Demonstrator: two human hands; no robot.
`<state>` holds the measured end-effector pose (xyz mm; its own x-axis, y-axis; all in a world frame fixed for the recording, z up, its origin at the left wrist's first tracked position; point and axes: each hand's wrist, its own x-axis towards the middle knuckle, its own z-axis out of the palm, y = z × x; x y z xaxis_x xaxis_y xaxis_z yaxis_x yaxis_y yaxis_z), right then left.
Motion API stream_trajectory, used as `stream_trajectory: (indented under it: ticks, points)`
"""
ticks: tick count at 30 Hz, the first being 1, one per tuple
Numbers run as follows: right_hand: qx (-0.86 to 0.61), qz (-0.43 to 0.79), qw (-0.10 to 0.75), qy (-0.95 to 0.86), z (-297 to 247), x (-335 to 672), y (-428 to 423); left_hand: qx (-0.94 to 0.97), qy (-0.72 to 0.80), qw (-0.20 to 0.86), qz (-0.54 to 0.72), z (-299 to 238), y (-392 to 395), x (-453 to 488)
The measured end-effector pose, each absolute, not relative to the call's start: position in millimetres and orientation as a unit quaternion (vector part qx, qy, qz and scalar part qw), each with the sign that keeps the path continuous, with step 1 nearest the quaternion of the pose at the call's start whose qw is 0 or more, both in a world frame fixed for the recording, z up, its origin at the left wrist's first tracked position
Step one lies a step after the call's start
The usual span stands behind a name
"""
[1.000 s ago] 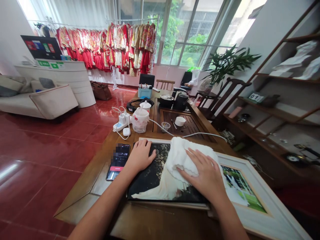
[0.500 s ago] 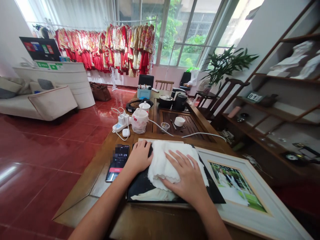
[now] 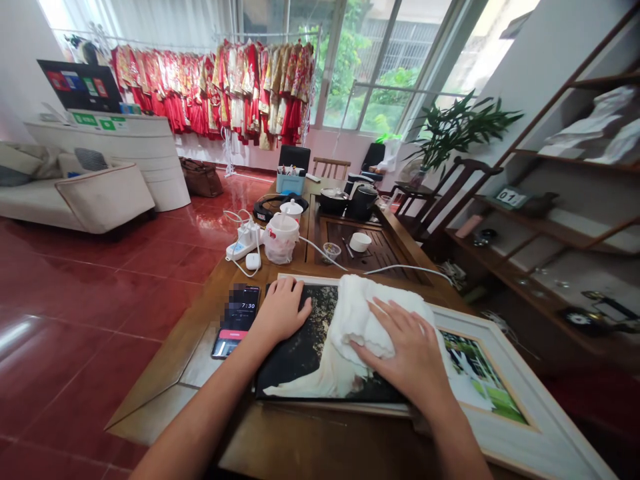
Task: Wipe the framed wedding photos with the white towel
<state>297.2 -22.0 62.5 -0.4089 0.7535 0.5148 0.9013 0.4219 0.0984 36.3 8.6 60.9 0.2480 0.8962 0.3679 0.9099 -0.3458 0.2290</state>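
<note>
Right hand presses a white cloth onto a dark photo panel; left hand rests on it.

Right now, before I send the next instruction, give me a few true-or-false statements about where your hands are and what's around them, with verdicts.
The right hand rests on the white cloth: true.
The left hand is gripping the phone: false; it lies flat on the dark photo panel, with the phone beside it.
The phone's screen is lit: true.
The white-framed photo is hanging on the shelves: false; it lies to the right of the panel, beside the right hand.
</note>
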Motion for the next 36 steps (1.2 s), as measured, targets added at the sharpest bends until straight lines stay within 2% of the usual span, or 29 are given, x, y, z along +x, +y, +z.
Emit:
stream_trajectory:
  ticks: [8,21,31,36]
  points:
    - [-0.442,-0.129,0.183,-0.869,73.2,248.3,-39.3,-0.794,-0.568,0.009,-0.216,59.6,9.2,35.6]
    - [-0.504,-0.181,0.199,-0.821,56.6,319.7,-25.5,-0.790,-0.568,0.015,-0.229,61.0,8.7,36.1]
    - [-0.472,-0.159,0.184,-0.847,66.0,283.9,-50.0,-0.790,-0.570,0.019,-0.227,58.3,10.8,37.6]
    - [-0.458,-0.132,0.181,-0.860,69.3,274.9,-53.5,-0.789,-0.563,0.071,-0.233,76.4,-3.9,35.6]
